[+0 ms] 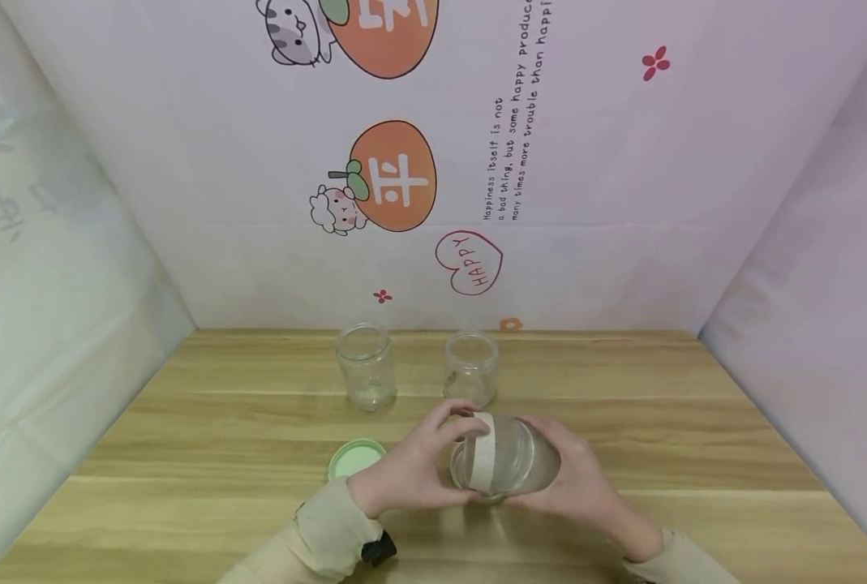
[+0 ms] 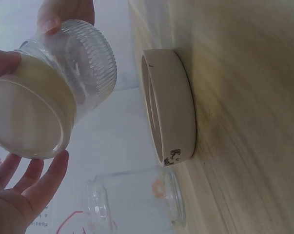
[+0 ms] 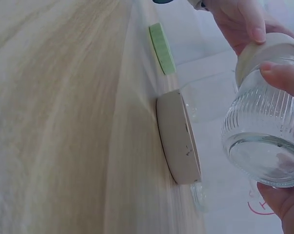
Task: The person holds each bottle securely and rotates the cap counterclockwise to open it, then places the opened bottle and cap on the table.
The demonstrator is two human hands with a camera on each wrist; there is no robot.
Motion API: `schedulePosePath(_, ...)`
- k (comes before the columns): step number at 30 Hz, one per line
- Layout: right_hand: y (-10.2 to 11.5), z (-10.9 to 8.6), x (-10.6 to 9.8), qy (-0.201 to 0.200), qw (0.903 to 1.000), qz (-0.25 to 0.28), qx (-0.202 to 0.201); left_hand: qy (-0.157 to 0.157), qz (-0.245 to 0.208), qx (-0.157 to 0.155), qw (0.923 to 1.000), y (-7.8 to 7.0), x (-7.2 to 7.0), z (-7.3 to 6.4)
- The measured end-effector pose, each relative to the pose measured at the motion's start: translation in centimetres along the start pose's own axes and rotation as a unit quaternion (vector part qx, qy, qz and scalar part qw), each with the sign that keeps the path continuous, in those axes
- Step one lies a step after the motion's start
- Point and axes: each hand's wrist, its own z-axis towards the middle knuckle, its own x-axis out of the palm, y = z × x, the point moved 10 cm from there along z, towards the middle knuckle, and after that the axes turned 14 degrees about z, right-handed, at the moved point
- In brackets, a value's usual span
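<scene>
A ribbed clear glass jar [image 1: 517, 454] is held tilted on its side above the table, a cream lid [image 1: 483, 454] over its mouth. My left hand [image 1: 420, 466] grips the lid, its fingers and thumb spread round the rim. My right hand [image 1: 579, 483] holds the jar's body near its base. In the left wrist view, the lid's flat top [image 2: 25, 119] faces the camera. Below the jar, a shallow round beige dish or lid [image 3: 176, 139] with dark marks lies on the table, hidden from the head view by the jar and hands.
Two clear jars without lids, the left jar [image 1: 366, 369] and the right jar [image 1: 471, 369], stand at the back of the wooden table [image 1: 623, 389]. A green lid [image 1: 356, 457] lies beside my left wrist. A printed white cloth [image 1: 586, 259] hangs behind.
</scene>
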Motion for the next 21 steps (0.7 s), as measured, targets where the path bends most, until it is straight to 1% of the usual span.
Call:
schedulePosePath(3, -0.5, -0.1, -0.6, -0.013, 0.9996, 0.004, 0.025, 0.006, -0.018, -0.02, 0.9996, 0.4, 0.2, 0.0)
schedulePosePath(5, -1.0, -0.3, -1.3, -0.028, 0.9985, 0.004, 0.047, 0.007, -0.018, -0.033, 0.9992, 0.6, 0.3, 0.1)
schedulePosePath(8, -1.8, -0.9, -2.7, -0.057, 0.9943, -0.01, 0.09, 0.007, -0.023, -0.061, 0.9979, 0.9, 0.6, 0.2)
schedulePosePath(11, -2.8, -1.7, -4.2, -0.084, 0.9864, -0.024, 0.139, 0.012, -0.041, -0.094, 0.9947, 1.1, 1.0, 0.2)
schedulePosePath(13, -3.5, -2.4, -5.3, -0.099, 0.98, -0.023, 0.171, 0.016, -0.056, -0.11, 0.9922, 1.1, 1.4, 0.1)
schedulePosePath(15, -4.3, -3.1, -6.5, -0.115, 0.9742, -0.016, 0.194, 0.017, -0.071, -0.117, 0.9905, 1.0, 1.8, 0.2)
schedulePosePath(19, -6.1, -4.8, -8.9, -0.146, 0.9599, 0.0, 0.239, 0.016, -0.097, -0.118, 0.9882, 0.5, 2.4, 0.7)
schedulePosePath(21, -7.0, -5.8, -10.2, -0.161, 0.9513, 0.0, 0.263, 0.025, -0.121, -0.129, 0.984, 0.3, 3.0, 0.9)
